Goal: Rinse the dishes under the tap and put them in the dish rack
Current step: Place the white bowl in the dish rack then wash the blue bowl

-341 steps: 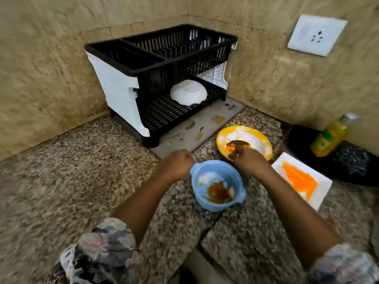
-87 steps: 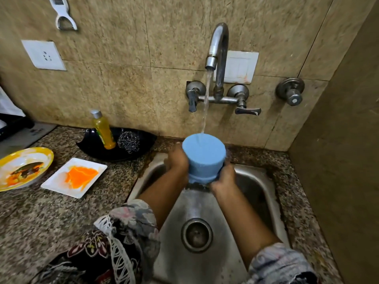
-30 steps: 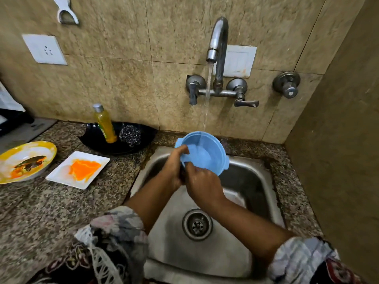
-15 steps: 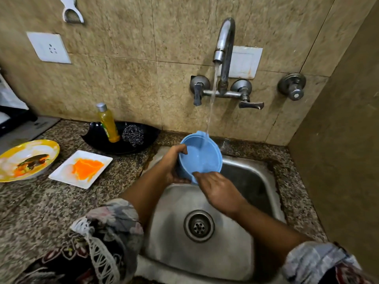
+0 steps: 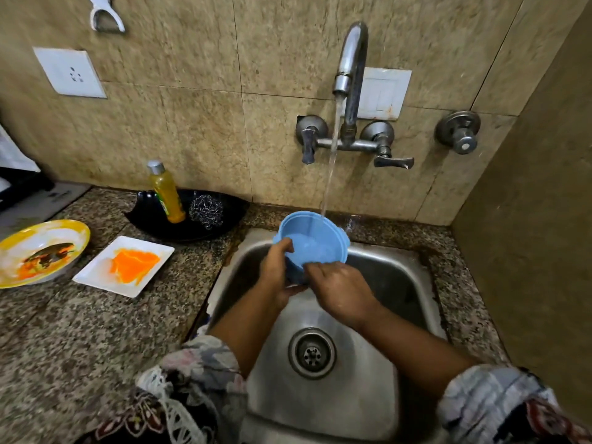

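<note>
Running hard from the tap (image 5: 350,75), water drops straight into the blue bowl (image 5: 315,243), which I see held tilted over the back edge of the sink (image 5: 368,408), its mouth turned toward me. My left hand (image 5: 277,274) grips the bowl's near-left side, thumb hooked over the rim and fingers curled beneath. My right hand (image 5: 342,291) sits at the bowl's lower rim, fingers bent against it; I think it is pinching the edge, though the fingertips are hidden behind the hand. Left of the sink, on the speckled counter (image 5: 80,341), lies a white square plate (image 5: 123,265) smeared orange, and farther left of the sink a yellow-rimmed plate (image 5: 41,251) with food scraps. Behind those, just left of the sink's back corner, a black dish (image 5: 221,227) carries a yellow soap bottle (image 5: 166,193) standing upright and a steel scrubber (image 5: 206,211) beside it. Far left of the sink, a sliver of the black dish rack (image 5: 19,184) shows at the frame edge.
</note>
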